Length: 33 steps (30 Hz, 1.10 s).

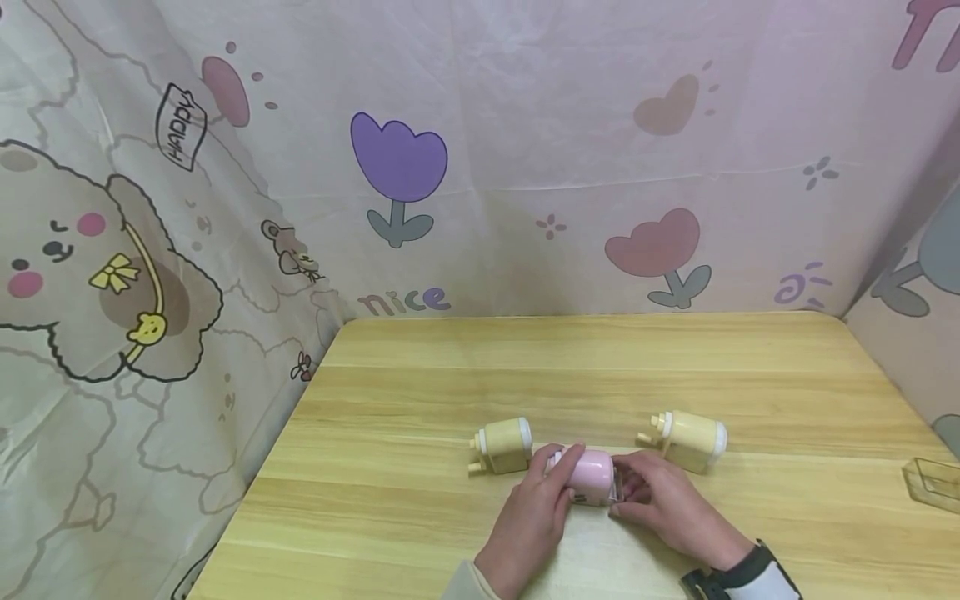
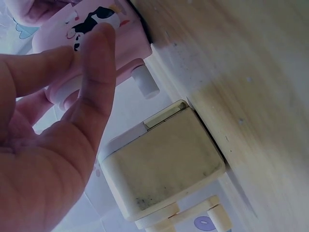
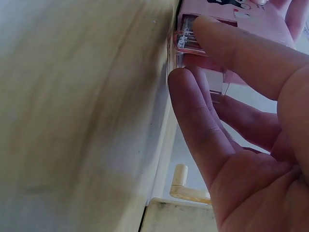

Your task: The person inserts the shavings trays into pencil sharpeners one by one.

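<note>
Pink sharpener (image 1: 592, 471) is the landmark: on the tabletop (image 1: 375, 500), between the person's two hands, lying lengthwise left to right. Left hand (image 1: 531, 517) grips its left part, thumb on the near side, fingers over the top and far side, gap only as wide as the body. White crank handle (image 2: 145, 81) pokes out at that same end, below the left fingers in the left wrist view. Right hand (image 1: 671, 504) is at the opposite end, thumb and fingers brought close, pinching a clear drawer (image 3: 188, 41). How deep the drawer sits, I can't tell; fingers cover it.

Step in hand, my read: working that drawer at the sharpener's right end. To do it well: left grip firm so the body doesn't slide or twist, but off the crank. Right pinch across both sides of the drawer, moving it dead straight along the sharpener's length, level with its slot. Tilt would probably jam it; if it binds, square it up rather than force. Thin clear plastic likely wants light pressure.

Nearby: one yellow sharpener (image 1: 506, 446) just left of the pink one, another cream-yellow sharpener (image 1: 692, 437) behind and right; translucent tray (image 1: 933, 483) well off to its right.
</note>
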Available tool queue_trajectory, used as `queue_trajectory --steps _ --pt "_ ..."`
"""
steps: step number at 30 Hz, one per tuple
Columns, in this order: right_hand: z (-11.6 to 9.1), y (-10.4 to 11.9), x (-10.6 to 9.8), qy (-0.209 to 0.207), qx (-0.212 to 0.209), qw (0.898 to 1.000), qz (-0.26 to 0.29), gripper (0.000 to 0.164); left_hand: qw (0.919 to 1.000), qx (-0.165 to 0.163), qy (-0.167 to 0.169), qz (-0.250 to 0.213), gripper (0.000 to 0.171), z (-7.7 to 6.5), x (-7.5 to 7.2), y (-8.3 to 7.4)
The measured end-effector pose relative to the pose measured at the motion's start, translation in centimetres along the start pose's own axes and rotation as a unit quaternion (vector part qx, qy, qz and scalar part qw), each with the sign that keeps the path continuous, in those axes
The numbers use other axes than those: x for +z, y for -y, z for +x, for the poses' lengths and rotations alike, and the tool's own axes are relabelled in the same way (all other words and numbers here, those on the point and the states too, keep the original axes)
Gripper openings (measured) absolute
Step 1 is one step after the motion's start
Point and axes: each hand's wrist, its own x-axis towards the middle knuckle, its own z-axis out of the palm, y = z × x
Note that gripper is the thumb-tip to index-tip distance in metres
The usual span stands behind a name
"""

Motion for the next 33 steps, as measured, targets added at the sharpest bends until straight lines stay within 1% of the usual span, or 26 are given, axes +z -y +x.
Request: queue_trajectory --steps 7,18,27,33 --pt "0.04 0.09 0.11 -0.003 -0.007 1.0 -0.012 0.057 1.0 0.003 -0.001 0.0 0.059 -0.01 0.0 0.05" --pt "0.19 0.05 0.08 -0.003 -0.01 1.0 -0.013 0.055 1.0 0.005 0.003 0.0 0.059 -0.02 0.14 0.08" --pt "0.44 -0.13 0.2 -0.005 -0.022 0.999 -0.025 0.052 0.9999 0.008 -0.001 0.01 0.059 0.01 0.14 0.06" --pt "0.58 -0.06 0.32 -0.005 -0.019 1.0 -0.024 0.05 0.9999 0.01 0.0 0.012 0.058 -0.01 0.06 0.02"
